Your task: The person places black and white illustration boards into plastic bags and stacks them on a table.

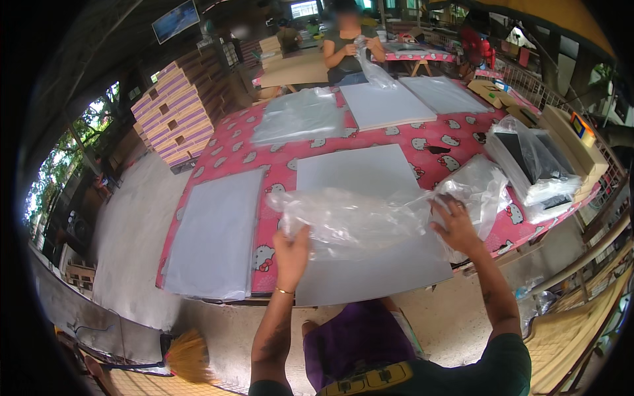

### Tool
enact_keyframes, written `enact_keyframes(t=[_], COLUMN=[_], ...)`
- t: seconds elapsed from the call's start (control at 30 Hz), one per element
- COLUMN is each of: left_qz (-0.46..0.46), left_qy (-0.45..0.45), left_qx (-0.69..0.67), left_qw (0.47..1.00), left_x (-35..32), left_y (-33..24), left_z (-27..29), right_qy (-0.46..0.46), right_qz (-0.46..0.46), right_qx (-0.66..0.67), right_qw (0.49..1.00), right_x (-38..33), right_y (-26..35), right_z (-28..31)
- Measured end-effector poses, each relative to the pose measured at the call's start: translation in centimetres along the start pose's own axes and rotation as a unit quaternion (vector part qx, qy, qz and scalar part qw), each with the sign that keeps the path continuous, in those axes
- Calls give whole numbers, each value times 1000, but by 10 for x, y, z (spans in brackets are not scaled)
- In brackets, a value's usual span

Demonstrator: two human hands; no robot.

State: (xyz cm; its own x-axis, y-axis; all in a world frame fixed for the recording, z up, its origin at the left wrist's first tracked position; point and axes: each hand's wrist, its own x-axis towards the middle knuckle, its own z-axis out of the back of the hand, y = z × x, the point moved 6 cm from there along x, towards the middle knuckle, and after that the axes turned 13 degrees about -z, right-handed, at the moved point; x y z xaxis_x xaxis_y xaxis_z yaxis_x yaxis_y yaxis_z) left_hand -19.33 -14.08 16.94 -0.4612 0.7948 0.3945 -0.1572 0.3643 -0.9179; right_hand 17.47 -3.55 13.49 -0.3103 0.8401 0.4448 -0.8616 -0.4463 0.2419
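Observation:
A crumpled clear plastic bag (360, 218) lies across a large white board (356, 170) on the table in front of me. The board's near part (373, 274) looks grey and sticks out past the table's front edge. At the bag's left end, my left hand (292, 254) has its fingers closed on the plastic. My right hand (457, 226) is at the bag's right end, with its fingers spread against the film. More loose clear plastic (479, 188) lies just beyond the right hand. Left of the board is a flat plastic-wrapped sheet stack (214, 231).
The table has a pink patterned cover (228, 148). Across it a person (353, 49) holds clear plastic over a white board stack (386, 105). Wrapped packs (535, 165) stand at the right edge. Stacked cartons (175, 109) rise at the left; a broom (188, 356) is at lower left.

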Motion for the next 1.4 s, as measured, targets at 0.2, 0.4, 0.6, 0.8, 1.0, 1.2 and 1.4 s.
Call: enact_keyframes(t=[0.2, 0.4, 0.6, 0.8, 1.0, 1.2, 1.4], left_qz=[-239, -372, -321, -226, -163, -240, -369], left_qy=[-12, 74, 357, 132, 40, -47, -66], left_qx=[108, 384, 359, 189, 214, 235, 230], left_qw=[965, 842, 800, 946, 962, 941, 898], left_x=[14, -26, -105, -86, -82, -58, -93], left_y=[-56, -90, -34, -41, -19, -21, -87], left_z=[21, -24, -67, -32, -8, 23, -17], right_qy=[-10, 313, 166, 229, 161, 131, 163], right_qz=[-150, -66, -159, -197, -200, -188, -200], right_qx=[-91, 611, 548, 747, 735, 795, 744], right_qw=[984, 724, 804, 593, 628, 561, 616], right_x=[16, 28, -14, -52, -41, -48, -57], right_y=[-128, 110, 128, 161, 168, 162, 179], right_z=[-31, 6, -46, -71, -51, -43, -40])
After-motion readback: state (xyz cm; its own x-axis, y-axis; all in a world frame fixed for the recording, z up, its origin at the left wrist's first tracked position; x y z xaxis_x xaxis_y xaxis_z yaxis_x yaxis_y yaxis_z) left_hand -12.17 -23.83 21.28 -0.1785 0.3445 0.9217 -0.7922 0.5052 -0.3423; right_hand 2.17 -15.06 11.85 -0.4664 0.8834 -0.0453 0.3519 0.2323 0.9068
